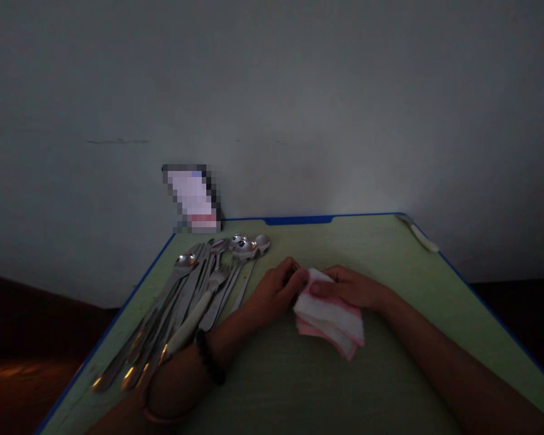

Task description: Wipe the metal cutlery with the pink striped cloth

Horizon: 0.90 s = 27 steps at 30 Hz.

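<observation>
My right hand (351, 287) is closed on a folded cloth (330, 317) with pink and white stripes, its thumb lying on top. Beside it, my left hand (278, 287) is closed at the cloth's left edge. A thin piece, perhaps metal, shows by its fingertips, but what it grips is mostly hidden. To the left of my left hand lies a heap of metal cutlery. It has several spoons (246, 249), a fork (217, 277) and several long handles (181, 302). My left forearm partly covers the heap's near end.
The light green table (390, 254) has a blue edge and stands against a grey wall (344, 121). A blurred phone-like screen (193, 196) leans at the back left. At the back right edge lies a white-handled utensil (421, 237).
</observation>
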{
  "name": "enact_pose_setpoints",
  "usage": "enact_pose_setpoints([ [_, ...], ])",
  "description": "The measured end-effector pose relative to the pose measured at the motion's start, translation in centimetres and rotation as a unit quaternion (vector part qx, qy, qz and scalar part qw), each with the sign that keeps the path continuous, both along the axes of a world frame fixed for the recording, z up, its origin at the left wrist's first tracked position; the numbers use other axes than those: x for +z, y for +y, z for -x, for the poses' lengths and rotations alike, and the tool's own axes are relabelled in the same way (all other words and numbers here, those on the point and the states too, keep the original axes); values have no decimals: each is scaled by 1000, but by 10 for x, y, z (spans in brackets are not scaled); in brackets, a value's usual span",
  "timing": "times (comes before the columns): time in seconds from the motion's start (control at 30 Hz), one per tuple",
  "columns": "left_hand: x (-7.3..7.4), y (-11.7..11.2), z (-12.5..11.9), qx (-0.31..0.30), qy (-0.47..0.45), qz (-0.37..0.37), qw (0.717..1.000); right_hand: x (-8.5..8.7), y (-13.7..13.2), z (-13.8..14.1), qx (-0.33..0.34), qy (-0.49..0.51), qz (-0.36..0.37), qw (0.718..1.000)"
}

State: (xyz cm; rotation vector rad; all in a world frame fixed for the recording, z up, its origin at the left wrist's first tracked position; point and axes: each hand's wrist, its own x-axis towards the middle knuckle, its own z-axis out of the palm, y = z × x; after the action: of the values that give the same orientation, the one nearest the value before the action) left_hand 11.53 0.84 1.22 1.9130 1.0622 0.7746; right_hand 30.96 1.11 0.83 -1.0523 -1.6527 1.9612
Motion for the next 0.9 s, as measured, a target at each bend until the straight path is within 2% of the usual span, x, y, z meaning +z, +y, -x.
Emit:
enact_pose_setpoints([
  [0.33,2,0,0,3,-8,5,1000,-3,1,-1,5,2,-12,1000],
  [0.77,2,0,0,3,-11,5,1000,-2,1,1,-9,1,14,1000],
  [0.9,2,0,0,3,-12,8,1000,-1,1,0,-4,1,-10,1000],
])
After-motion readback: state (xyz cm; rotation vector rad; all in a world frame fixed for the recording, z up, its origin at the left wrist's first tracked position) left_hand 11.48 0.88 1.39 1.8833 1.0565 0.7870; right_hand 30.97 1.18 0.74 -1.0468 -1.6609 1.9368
